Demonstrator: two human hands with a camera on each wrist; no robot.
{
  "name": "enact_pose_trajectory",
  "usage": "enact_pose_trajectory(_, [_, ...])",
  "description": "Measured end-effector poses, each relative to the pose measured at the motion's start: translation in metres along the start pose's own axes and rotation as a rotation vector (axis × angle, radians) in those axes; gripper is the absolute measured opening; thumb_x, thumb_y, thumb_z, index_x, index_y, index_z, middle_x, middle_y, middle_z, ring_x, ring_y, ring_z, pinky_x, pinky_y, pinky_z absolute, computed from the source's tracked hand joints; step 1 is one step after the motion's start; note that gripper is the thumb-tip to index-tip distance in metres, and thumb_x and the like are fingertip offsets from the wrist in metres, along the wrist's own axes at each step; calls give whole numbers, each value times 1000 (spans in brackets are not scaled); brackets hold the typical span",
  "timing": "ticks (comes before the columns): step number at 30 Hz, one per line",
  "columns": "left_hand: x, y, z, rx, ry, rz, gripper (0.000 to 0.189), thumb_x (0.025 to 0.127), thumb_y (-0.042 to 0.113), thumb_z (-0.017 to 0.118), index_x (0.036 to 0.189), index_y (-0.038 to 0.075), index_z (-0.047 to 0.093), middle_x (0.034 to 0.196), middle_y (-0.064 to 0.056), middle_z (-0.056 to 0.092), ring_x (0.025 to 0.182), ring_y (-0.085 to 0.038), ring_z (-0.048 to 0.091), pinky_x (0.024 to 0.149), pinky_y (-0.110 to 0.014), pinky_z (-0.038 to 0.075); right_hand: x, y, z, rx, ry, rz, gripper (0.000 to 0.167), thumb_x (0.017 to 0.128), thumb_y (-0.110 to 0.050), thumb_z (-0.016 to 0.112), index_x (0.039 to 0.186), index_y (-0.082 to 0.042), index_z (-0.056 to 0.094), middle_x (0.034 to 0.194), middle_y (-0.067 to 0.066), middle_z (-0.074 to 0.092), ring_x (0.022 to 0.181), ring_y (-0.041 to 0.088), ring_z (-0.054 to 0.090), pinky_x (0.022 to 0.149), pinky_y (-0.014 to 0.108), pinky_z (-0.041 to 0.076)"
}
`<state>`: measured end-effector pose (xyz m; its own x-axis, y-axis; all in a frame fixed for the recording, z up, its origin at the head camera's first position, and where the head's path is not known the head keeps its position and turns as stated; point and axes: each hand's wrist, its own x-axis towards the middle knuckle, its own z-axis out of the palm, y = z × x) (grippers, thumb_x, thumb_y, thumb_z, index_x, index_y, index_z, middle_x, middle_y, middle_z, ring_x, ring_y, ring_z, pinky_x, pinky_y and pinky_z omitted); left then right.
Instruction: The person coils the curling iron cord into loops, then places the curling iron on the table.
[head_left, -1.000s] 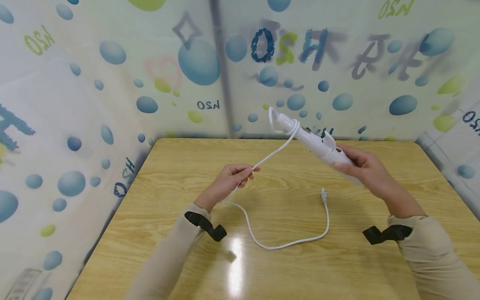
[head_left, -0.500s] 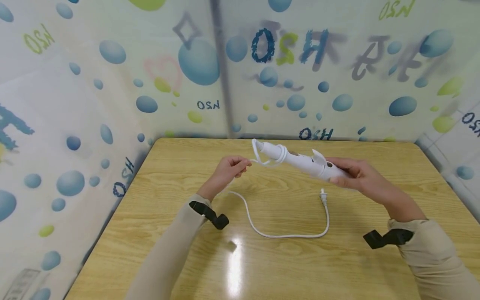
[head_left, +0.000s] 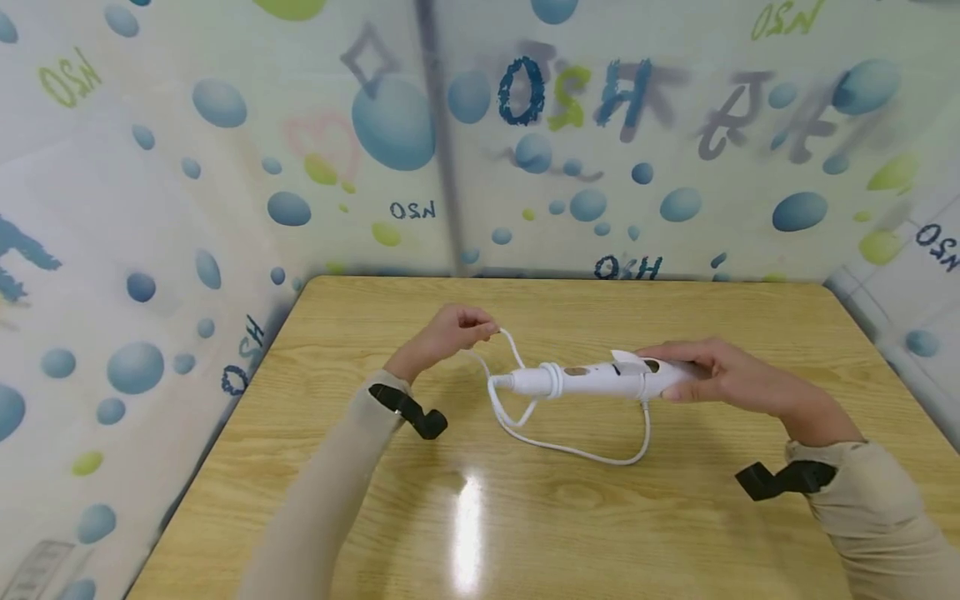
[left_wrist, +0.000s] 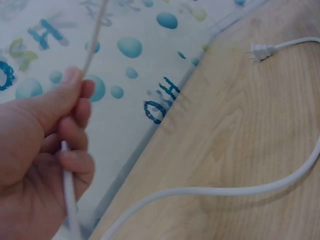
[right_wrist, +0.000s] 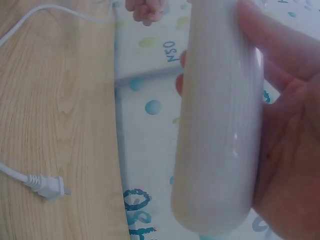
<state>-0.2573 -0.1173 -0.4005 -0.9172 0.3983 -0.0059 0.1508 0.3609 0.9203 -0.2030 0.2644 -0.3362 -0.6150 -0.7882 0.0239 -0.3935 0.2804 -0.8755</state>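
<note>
In the head view, my right hand (head_left: 738,379) grips a white wand-shaped appliance that looks like a curling iron (head_left: 600,381), holding it level above the table. A small lever (head_left: 628,357) sticks up from it. Loops of its white cord (head_left: 553,380) wrap the left end. My left hand (head_left: 450,332) pinches the cord near that end. In the left wrist view, the cord also passes through the curled fingers (left_wrist: 75,132). The two-pin plug (right_wrist: 49,187) lies on the table in the right wrist view; the curling iron hides it in the head view.
A wooden table (head_left: 375,517) lies beneath both hands. Its far edge meets a wall covering (head_left: 487,192) printed with bubbles and letters. A loop of cord (head_left: 581,452) hangs or lies in front of the curling iron; I cannot tell which. Black straps (head_left: 795,477) circle both wrists.
The curling iron has come down and turned from slanted to nearly level. More cord now loops round its left end. My left hand has moved slightly up and left, still pinching the cord.
</note>
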Motion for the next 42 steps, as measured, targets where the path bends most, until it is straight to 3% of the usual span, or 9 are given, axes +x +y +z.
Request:
enact_pose_trajectory(3, [2,3,-6,44,-65,65,21,95,17,53,97,2,67,74,-11,56,58,-13,41,55,-28,37,0,0,-1,-18,-54,31,47,89,-4,58,134,-14,49,120,-10,52,86,12,51,68,27,46])
enact_pose_trajectory(5, [5,6,-7,78,-59,86,20,94,17,55,92,2,68,69,-5,54,54,-13,37,51,-26,34,1,1,-1,-38,-78,41,45,89,-6,59,133,-11,50,122,-7,51,89,12,52,70,27,46])
enact_pose_trajectory(11, [6,18,-7,214,46,45,20,84,27,68,78,8,73,67,-5,62,56,-13,45,53,-25,38,6,4,1,-82,-153,43,44,89,-11,61,132,-8,51,126,17,50,90,11,52,70,28,46])
enact_pose_trajectory(15, [5,30,-4,265,108,40,20,80,31,72,76,11,74,69,-2,63,57,-13,45,52,-26,37,9,4,5,-90,-192,64,42,89,-15,61,130,-10,52,123,18,52,89,12,53,70,28,46])
enact_pose_trajectory(22, [0,60,4,301,196,135,16,77,28,75,74,13,73,70,3,63,58,-14,48,52,-26,39,18,1,10,-95,-236,101,43,90,-17,60,130,-3,51,116,13,54,87,16,51,70,29,45])
enact_pose_trajectory(25, [-3,73,8,314,201,183,15,77,28,75,73,14,72,69,4,63,56,-15,48,51,-27,39,21,0,12,-105,-248,131,45,90,-19,60,130,-2,50,115,13,53,87,18,50,70,29,45])
enact_pose_trajectory(30, [-10,90,13,342,186,245,12,76,26,76,72,15,73,69,7,64,55,-13,48,51,-27,40,24,1,15,-169,-228,160,49,88,-22,62,130,-1,50,114,13,54,85,19,49,69,29,44])
enact_pose_trajectory(35, [-20,100,16,391,161,280,12,77,27,75,71,16,72,69,9,63,55,-11,49,52,-26,41,25,-1,16,-313,-170,209,48,86,-22,64,129,-3,52,114,11,57,82,16,49,67,30,42])
enact_pose_trajectory(42, [-34,111,21,425,155,272,11,78,22,75,70,15,73,64,9,62,54,-9,49,50,-25,41,26,-1,14,-436,-82,324,50,86,-22,65,131,-6,51,111,10,58,80,17,49,65,33,38])
